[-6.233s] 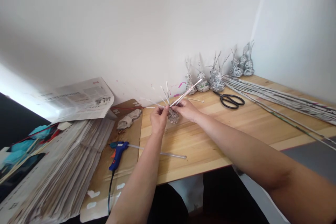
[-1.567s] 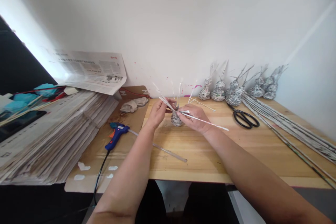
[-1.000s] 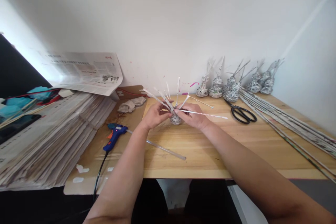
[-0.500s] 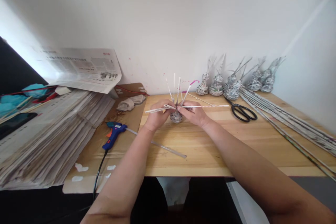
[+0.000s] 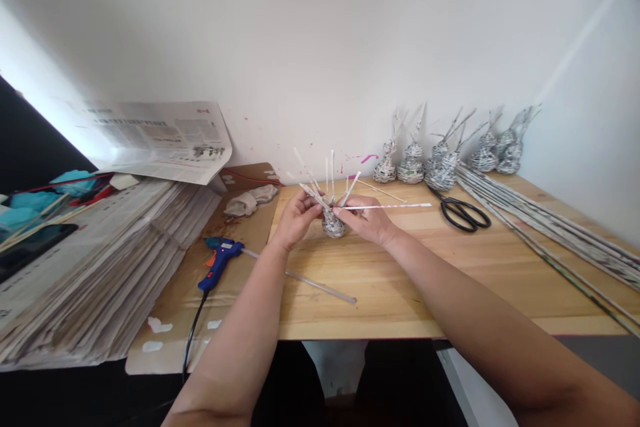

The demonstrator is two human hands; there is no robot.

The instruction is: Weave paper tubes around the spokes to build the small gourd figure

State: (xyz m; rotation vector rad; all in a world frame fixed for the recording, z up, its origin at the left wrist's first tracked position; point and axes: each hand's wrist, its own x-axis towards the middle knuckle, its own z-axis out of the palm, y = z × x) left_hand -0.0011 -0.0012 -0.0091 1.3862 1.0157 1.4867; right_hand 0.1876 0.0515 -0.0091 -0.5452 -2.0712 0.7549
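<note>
A small woven newspaper basket (image 5: 334, 225) stands on the wooden table, with several rolled-paper spokes fanning up from its neck. My left hand (image 5: 299, 215) is at its left side, thumb and fingers pinched on the basket's upper rim and the base of the spokes. On the other side my right hand (image 5: 367, 217) is closed, its thumb and fingertips pinching a thin paper strip (image 5: 400, 206) where it meets the neck. The strip's free end points out to the right. My fingers partly hide the rim.
Finished woven paper pieces (image 5: 412, 163) line the wall at the back right, near black scissors (image 5: 465, 215) and long paper rolls (image 5: 550, 227). To the left are a blue glue gun (image 5: 220, 263), a glue stick (image 5: 320, 285), a cloth (image 5: 250, 200) and a newspaper stack (image 5: 115, 267).
Spokes that lay leftward across my left hand now stand up, leaning left. My left fingers have shifted at the neck. My right hand still pinches the strip.
</note>
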